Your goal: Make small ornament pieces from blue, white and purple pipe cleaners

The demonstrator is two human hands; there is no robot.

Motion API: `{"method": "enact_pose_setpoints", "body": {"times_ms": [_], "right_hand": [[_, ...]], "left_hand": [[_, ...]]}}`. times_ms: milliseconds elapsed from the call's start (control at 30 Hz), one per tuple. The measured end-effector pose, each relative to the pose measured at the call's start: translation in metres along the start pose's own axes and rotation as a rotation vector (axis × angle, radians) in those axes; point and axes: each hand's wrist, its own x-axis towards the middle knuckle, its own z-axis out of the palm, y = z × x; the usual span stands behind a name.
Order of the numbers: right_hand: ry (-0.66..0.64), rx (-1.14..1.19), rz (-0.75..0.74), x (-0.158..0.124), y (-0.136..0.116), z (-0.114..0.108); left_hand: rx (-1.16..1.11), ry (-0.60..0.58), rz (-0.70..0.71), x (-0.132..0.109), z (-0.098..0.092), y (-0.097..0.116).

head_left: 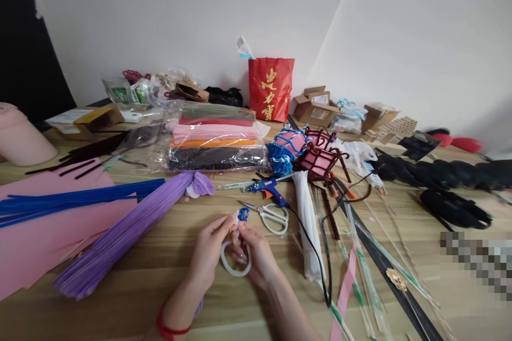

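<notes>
Close together over the table, both hands are pinched around small work. My left hand (210,248) grips the lower end of a small blue-and-white twisted pipe-cleaner piece (244,214) between thumb and finger. Meeting it there, my right hand (258,250) has its fingers closed, with some of them inside a white ring (236,273) that looks like a narrow roll of tape. Fingers partly hide where the piece and the ring are held. Just beyond the fingertips lie scissors with white handles (276,219), and behind them a blue glue gun (272,191).
Purple pipe cleaners (132,234) and blue ones (80,197) lie left over pink sheets (36,256). A white bundle (307,229) and the glue gun's cord are to the right. Behind stand bagged pipe cleaners (216,136), small lanterns (318,160) and a red bag (272,88).
</notes>
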Motion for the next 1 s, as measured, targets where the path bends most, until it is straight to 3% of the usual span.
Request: {"method": "enact_pose_setpoints", "body": {"times_ms": [100,267,400,633,733,833,1000], "right_hand": [[-0.038,-0.088,-0.012,0.002,0.004,-0.002],[-0.071,-0.249,0.058,0.001,0.004,-0.007],[-0.024,-0.35,0.072,-0.002,-0.002,-0.007],[0.074,-0.163,0.012,-0.003,-0.013,-0.01],[0.096,-0.084,0.039,-0.002,-0.014,-0.016],[0.077,-0.047,0.047,0.0,-0.013,-0.018],[0.04,-0.068,-0.036,0.0,-0.012,-0.013]], "left_hand": [[-0.079,-0.021,-0.066,0.002,-0.002,-0.003],[0.024,0.047,-0.007,0.008,-0.009,-0.003],[0.254,0.053,0.13,0.013,-0.017,0.004],[0.708,0.033,0.436,0.011,-0.019,0.001],[0.767,0.004,0.519,0.01,-0.019,-0.002],[0.589,0.006,0.424,0.012,-0.019,-0.002],[0.104,0.002,0.037,0.013,-0.014,-0.002]]}}
